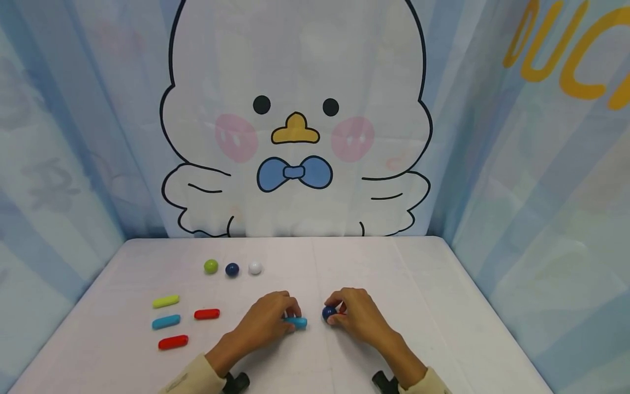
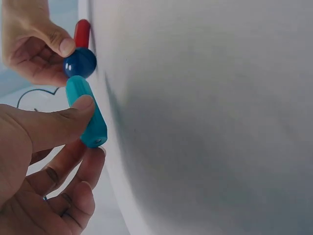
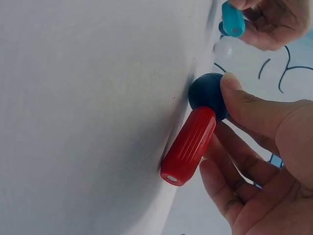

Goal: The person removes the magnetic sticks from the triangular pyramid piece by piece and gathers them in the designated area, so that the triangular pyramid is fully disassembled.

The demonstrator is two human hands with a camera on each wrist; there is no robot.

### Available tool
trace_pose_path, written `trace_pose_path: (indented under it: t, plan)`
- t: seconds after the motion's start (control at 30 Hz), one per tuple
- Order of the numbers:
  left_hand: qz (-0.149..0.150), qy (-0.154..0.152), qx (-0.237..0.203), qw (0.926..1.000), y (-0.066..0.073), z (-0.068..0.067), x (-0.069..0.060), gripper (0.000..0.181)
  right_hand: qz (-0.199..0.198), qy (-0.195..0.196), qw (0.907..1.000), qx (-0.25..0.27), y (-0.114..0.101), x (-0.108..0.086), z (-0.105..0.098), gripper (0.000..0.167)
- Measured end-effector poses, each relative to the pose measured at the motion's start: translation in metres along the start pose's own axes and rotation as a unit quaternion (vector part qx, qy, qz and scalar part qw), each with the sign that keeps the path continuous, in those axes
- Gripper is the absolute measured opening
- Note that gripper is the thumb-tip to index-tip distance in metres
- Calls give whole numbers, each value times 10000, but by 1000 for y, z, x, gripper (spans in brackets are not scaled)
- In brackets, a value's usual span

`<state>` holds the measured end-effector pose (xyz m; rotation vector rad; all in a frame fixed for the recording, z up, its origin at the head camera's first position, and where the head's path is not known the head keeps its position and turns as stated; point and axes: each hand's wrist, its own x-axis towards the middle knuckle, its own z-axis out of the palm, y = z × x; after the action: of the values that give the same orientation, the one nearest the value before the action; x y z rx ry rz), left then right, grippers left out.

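My left hand pinches a light blue rod between thumb and fingers. The rod has a small round metal spot on its end. Opposite it, my right hand grips a dark blue ball with its thumb and fingers. A red rod joins onto that ball and slants away from it near the tabletop; the head view mostly hides this rod behind the fingers. In the head view a small gap separates the light blue rod from the dark blue ball.
Left on the white table lie a yellow-green rod, another light blue rod and two red rods. Farther back stand a green ball, a second dark blue ball and a white ball. Printed curtains surround the table.
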<state>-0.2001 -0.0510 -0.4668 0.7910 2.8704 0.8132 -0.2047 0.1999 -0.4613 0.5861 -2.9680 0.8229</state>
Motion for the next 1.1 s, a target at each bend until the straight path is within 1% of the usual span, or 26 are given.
trace_pose_path:
  t: [0.27,0.4,0.53,0.67,0.77,0.87,1.1]
  plan:
    - [-378,-40,-99,9992,-11,-13,-19,22,56,21,10000,65,0,-2,1,26]
    - [-703,-93,-188,9973,-17,-21,-29,23,22,48,9999,101,-1,-2,1,26]
    - [-1114,-132,-262,9933,-23,-29,-39,24,-6,56,9999,116,0,-2,0,26]
    - [-1455,-79,-233,9891,-29,-39,-50,26,-24,66,9999,138,0,-1,1,26]
    - [-1625,-48,-153,9866,-33,-46,-59,27,-34,81,9998,162,1,-1,0,26]
    - [-1749,-80,-98,9845,-39,-51,-67,27,-30,79,9998,189,1,-1,0,26]
    - [-2019,-187,26,9792,-53,-60,-85,27,-16,73,9998,201,1,-1,1,26]
